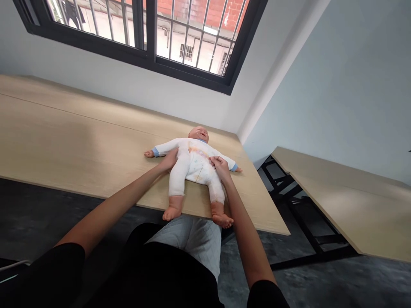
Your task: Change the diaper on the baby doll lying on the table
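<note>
A plastic-limbed baby doll in a stained white cloth suit (pixel 198 166) is laid back-down at the near edge of a pale wooden table (pixel 105 158), its probably light, soft trunk best held by both sides, where the left hand (pixel 170 160) is placed, fingers hidden and grip unclear, and the right hand (pixel 221 166) is half curled, any pinch of cloth uncertain.

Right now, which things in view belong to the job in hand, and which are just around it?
In the job: doll, lying face up; left hand and right hand at its sides; supporting table.
Just around: second table at right; barred window.
</note>
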Demonstrator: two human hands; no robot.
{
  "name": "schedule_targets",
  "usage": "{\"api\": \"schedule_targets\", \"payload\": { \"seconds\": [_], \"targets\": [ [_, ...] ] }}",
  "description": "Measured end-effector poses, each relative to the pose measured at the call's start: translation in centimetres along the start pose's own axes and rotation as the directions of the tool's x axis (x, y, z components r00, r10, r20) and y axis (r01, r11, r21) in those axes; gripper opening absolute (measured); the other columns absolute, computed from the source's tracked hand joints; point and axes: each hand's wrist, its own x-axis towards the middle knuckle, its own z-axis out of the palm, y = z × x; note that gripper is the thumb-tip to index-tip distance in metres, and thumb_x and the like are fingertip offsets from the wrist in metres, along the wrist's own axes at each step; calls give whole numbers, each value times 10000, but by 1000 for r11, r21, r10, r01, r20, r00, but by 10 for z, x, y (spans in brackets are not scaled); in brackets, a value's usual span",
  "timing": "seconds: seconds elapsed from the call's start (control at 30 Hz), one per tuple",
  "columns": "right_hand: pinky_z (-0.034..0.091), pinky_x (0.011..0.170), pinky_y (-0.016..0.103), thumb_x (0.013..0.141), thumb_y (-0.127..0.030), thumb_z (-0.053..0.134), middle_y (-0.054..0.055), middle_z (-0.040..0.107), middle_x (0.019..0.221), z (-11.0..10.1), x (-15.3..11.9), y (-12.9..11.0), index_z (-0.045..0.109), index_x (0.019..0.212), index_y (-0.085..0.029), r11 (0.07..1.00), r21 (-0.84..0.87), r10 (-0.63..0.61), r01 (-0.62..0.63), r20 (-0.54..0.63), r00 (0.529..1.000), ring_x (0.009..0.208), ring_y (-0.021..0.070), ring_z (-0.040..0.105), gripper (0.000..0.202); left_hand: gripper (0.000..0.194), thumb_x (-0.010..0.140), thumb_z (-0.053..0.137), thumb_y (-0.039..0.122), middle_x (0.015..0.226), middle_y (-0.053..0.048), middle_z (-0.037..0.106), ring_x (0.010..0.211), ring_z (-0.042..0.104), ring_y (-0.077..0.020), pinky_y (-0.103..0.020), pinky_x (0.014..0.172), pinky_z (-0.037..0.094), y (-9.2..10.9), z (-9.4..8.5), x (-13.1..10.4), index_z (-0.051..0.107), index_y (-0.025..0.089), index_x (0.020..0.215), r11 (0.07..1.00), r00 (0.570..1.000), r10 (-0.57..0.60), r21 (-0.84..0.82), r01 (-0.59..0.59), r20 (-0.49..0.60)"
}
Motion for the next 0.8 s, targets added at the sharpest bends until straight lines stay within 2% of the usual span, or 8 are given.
{"api": "schedule_targets", "payload": {
  "seconds": [0.1,0.2,0.37,0.53,0.63,0.7,0.8],
  "targets": [
    [390,643,273,712,-507,655,-25,538,614,-1,1,0,582,691,-204,1000,4,19,-19,22,1000,626,146,473,313,205,565,704,149,676,-27,663,718,658,-242,-324,662,531,3,-21,3,632,181,755,992,991,-124,15,124,43],
    [392,649,271,718,-490,657,-25,554,624,-1,1,-1,580,689,-202,999,10,36,-36,27,999,621,141,482,300,270,504,735,99,544,33,571,530,597,-180,-284,520,471,10,-40,5,619,187,731,972,969,-234,5,234,83],
    [402,668,273,718,-474,650,-27,559,627,-1,1,-1,602,725,-196,999,14,33,-33,19,999,630,144,493,282,347,482,810,121,638,-2,668,560,637,-171,-257,501,462,24,-60,6,659,196,785,939,935,-329,-55,339,133],
    [425,685,293,729,-491,651,-8,583,657,0,-1,-1,603,749,-194,1000,12,14,-14,-8,1000,655,159,529,302,379,499,832,122,737,-19,709,635,668,-161,-252,561,491,26,-76,5,651,193,823,935,940,-323,-120,335,107],
    [466,753,330,764,-494,649,54,667,797,3,-5,-9,626,812,-192,999,-7,-54,54,-29,998,757,201,599,307,399,478,820,130,735,-37,716,638,671,-172,-278,592,513,23,-83,4,660,173,841,958,958,-265,-88,275,106],
    [473,834,359,804,-472,640,95,705,914,9,-8,-20,657,835,-191,984,-97,-148,150,27,989,875,237,628,283,364,477,805,157,691,-36,707,613,652,-171,-271,574,500,21,-86,2,674,165,817,977,974,-205,-41,210,91],
    [449,958,396,862,-426,618,101,720,1054,27,-8,-43,709,919,-192,899,-266,-283,347,252,926,1032,261,628,257,288,490,775,181,656,-16,685,605,613,-151,-235,552,457,22,-85,0,681,165,762,991,991,-132,-2,132,31]
  ]
}}
